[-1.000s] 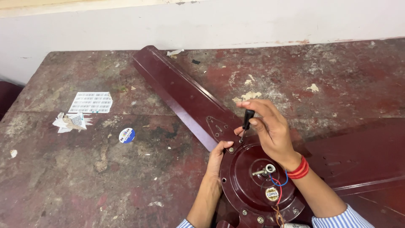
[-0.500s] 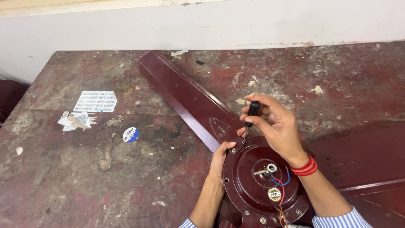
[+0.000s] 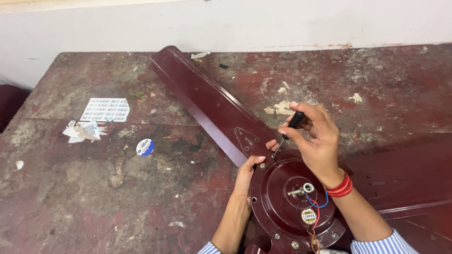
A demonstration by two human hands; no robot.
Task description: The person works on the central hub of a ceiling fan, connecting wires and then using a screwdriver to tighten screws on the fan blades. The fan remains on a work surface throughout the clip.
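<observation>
- Gripping the black handle of a small thin-shafted screwdriver [image 3: 288, 133], the right hand [image 3: 316, 141] has its fingertips pinched closed around the handle, with the shaft slanting down and to the left.
- The screwdriver's tip meets a screw on the rim of the round maroon metal motor housing of a ceiling fan [image 3: 282, 197], just where a blade joins it.
- The left hand [image 3: 247, 174] rests against the left edge of that housing, fingers curled closed over the rim, thumb just beside the screw.
- The housing lies flat on a worn, paint-flecked dark red table [image 3: 94, 197], near its front edge, between the two forearms.
- A long maroon fan blade [image 3: 207, 99] runs from the housing up and left toward the white wall [image 3: 235, 23].
- A short metal shaft [image 3: 301, 189] stands at the housing's centre, with red and blue wires [image 3: 316, 207] beside it.
- A red band [image 3: 340, 186] circles the right wrist.
- Well to the left lie a printed white sheet [image 3: 106, 109], crumpled paper scraps [image 3: 82, 131] and a round blue-and-white sticker [image 3: 145, 147].
</observation>
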